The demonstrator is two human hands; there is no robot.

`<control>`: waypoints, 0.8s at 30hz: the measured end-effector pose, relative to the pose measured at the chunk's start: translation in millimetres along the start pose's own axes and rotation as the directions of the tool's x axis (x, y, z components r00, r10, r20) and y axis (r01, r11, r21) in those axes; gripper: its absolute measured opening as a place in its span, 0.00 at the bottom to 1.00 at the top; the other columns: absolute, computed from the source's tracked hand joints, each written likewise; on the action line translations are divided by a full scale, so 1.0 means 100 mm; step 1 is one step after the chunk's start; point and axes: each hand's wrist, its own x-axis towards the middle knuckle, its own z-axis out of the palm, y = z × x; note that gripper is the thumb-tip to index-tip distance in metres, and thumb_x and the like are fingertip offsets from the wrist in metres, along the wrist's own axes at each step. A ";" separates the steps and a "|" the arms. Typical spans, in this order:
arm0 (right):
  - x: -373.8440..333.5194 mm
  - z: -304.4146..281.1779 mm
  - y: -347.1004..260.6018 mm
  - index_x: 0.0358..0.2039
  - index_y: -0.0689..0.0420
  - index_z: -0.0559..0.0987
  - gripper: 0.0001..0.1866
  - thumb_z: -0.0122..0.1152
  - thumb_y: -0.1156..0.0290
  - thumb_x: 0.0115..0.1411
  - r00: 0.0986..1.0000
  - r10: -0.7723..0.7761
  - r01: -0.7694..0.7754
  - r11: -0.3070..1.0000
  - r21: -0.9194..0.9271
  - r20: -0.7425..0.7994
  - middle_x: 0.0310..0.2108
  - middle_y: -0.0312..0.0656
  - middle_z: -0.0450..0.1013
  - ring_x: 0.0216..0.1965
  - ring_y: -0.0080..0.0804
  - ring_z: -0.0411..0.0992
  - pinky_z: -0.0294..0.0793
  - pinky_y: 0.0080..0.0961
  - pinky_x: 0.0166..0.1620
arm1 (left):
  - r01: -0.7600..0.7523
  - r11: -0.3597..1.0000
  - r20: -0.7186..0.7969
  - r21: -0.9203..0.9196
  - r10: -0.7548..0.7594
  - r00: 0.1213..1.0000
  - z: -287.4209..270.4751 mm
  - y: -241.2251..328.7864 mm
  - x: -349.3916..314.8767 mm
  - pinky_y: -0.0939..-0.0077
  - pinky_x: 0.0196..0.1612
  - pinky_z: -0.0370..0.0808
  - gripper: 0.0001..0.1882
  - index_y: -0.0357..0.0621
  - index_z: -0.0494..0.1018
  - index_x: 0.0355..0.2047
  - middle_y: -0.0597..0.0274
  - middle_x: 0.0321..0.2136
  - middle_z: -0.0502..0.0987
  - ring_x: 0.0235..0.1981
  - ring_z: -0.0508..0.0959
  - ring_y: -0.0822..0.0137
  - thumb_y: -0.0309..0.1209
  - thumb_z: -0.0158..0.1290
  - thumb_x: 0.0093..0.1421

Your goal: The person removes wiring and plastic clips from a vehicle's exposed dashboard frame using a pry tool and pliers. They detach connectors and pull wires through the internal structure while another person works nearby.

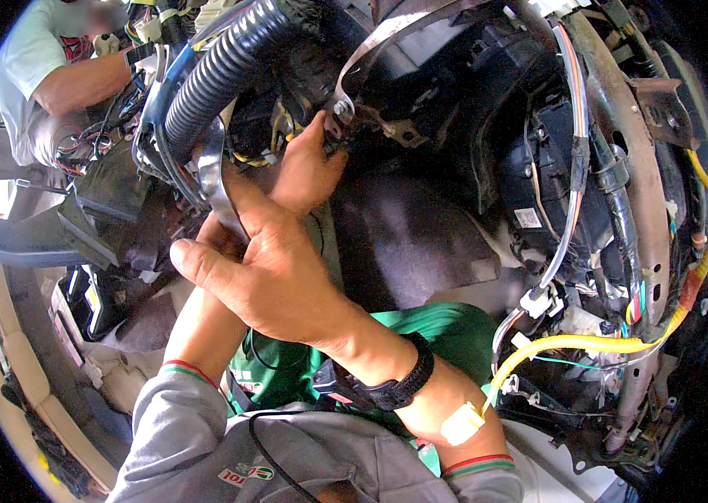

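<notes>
My arms cross inside a stripped vehicle interior. My right hand [274,264], with a black band at its wrist, comes from the lower right and lies over my left forearm. Its fingers curl against a curved, shiny metal strip [214,172]; the thumb points left, and some fingertips are hidden. Farther ahead, my left hand [308,172] reaches in under the dash frame. Its fingers close at a small dark part beside the lower end of a metal bracket strap [344,105]; what they hold is mostly covered. A black corrugated hose [224,71] runs just above both hands.
Another person's arm [90,80] works among wire bundles at the upper left. Along the right, a metal beam [643,184] carries wiring. A yellow sleeved cable [580,344] ends in a white connector [461,425] over my right forearm. A black housing [559,176] stands behind the harness.
</notes>
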 end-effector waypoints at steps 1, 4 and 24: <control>0.01 0.01 -0.01 0.64 0.59 0.61 0.33 0.61 0.76 0.59 1.000 -0.005 0.005 1.000 -0.019 -0.002 0.23 0.27 0.65 0.25 0.14 0.62 0.66 0.14 0.32 | -0.007 1.000 -0.016 -0.004 0.007 1.000 0.00 0.01 0.01 0.59 0.52 0.72 0.29 0.38 0.65 0.57 0.40 0.43 0.77 0.47 0.76 0.42 0.23 0.55 0.53; 0.03 0.06 0.01 0.64 0.61 0.61 0.35 0.61 0.76 0.56 0.998 -0.066 0.066 0.998 -0.009 -0.019 0.26 0.31 0.66 0.26 0.17 0.62 0.66 0.17 0.32 | 0.034 0.999 -0.049 0.003 -0.033 0.998 0.03 0.06 0.00 0.60 0.53 0.71 0.31 0.36 0.63 0.59 0.39 0.44 0.77 0.49 0.76 0.42 0.23 0.55 0.53; -0.03 -0.01 0.16 0.49 0.61 0.72 0.23 0.64 0.69 0.52 0.893 -0.026 -0.102 0.961 -0.258 -0.450 0.40 0.44 0.72 0.41 0.32 0.70 0.66 0.27 0.48 | 0.075 0.997 -0.066 0.007 -0.074 0.995 -0.15 0.08 -0.40 0.64 0.56 0.69 0.30 0.34 0.62 0.59 0.41 0.47 0.76 0.51 0.75 0.52 0.24 0.53 0.55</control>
